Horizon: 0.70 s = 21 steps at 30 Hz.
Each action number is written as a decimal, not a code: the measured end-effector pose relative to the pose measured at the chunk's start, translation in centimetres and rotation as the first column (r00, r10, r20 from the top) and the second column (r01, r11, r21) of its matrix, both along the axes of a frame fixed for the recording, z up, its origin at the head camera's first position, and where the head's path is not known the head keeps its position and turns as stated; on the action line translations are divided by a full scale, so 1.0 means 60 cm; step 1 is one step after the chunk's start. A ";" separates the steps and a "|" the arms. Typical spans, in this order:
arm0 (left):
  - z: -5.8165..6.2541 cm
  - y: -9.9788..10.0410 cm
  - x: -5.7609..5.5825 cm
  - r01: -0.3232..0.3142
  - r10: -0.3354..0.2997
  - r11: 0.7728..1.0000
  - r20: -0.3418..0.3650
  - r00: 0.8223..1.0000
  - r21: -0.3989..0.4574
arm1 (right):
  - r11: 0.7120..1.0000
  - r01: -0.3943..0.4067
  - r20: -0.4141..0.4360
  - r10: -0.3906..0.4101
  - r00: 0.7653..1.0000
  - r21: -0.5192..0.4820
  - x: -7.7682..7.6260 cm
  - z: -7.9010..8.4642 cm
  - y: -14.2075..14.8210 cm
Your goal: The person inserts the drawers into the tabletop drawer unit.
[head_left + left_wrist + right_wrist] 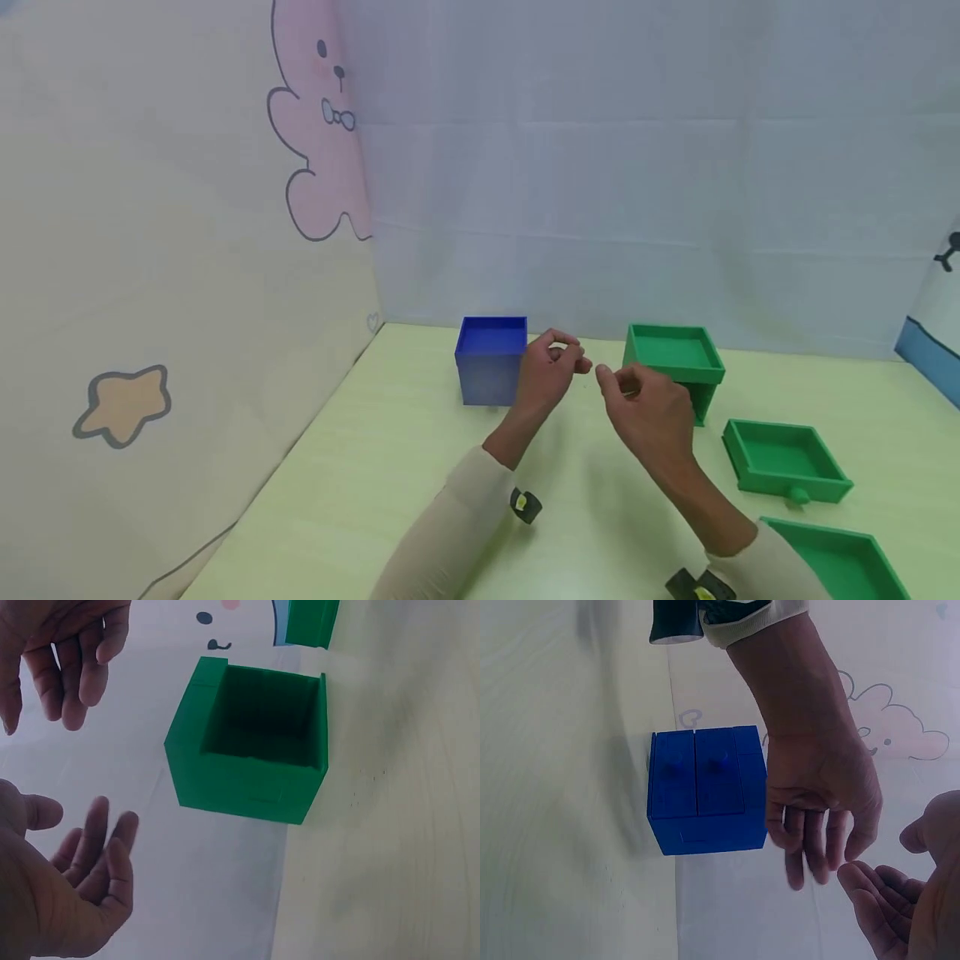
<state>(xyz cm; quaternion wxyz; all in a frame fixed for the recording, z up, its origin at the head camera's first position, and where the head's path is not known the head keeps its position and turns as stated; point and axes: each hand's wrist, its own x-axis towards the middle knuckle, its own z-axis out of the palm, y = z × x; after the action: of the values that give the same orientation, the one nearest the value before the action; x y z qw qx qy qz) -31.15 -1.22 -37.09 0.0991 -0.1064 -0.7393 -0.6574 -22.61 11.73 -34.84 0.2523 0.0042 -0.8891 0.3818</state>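
Observation:
My left hand [550,371] hovers over the table beside the blue box [491,375], partly covering its right side, fingers loosely bent and holding nothing. Facing it across a small gap is my right hand [651,410], also bare, in front of the green box [675,354]. In the left wrist view the green box [247,784] shows a hollow, open front. Two drawer fronts with small knobs are closed on the blue box [705,780] in the right wrist view. There the left hand [821,787] hangs beside it, with the right hand [922,900] at lower right.
A green drawer [810,487] with a round knob lies right of the green box. Nearer the front right, a second green tray [832,558] is partly hidden by the right sleeve. Printed fabric walls [600,183] stand behind and left of the table [337,483].

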 end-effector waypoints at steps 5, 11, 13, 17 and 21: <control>-0.005 0.045 -0.006 0.000 0.014 0.996 0.158 0.987 -0.085 | 1.000 0.021 -0.029 -0.021 0.999 0.001 0.024 0.001 0.032; -0.016 0.077 -0.015 0.052 -0.016 0.993 0.304 0.953 -0.110 | 1.000 0.007 0.031 -0.007 0.999 -0.013 0.055 -0.004 0.061; -0.018 0.085 -0.018 0.094 -0.060 0.992 0.340 0.939 -0.084 | 1.000 0.012 0.049 -0.012 0.999 0.001 0.064 -0.007 0.071; -0.015 0.099 -0.024 0.151 -0.121 0.987 0.371 0.921 -0.054 | 0.998 0.031 0.037 -0.034 0.999 0.062 0.076 -0.016 0.087; -0.015 0.111 -0.032 0.169 -0.139 0.984 0.370 0.918 -0.049 | 0.992 0.049 0.000 -0.049 0.999 0.113 0.082 -0.019 0.095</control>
<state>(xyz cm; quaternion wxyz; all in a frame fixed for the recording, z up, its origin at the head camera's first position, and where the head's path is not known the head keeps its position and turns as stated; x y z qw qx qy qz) -33.06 5.44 -37.98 -0.0966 -0.0440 -0.7599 -0.6413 -17.68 17.41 -36.00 0.2598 -0.0040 -0.9094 0.3246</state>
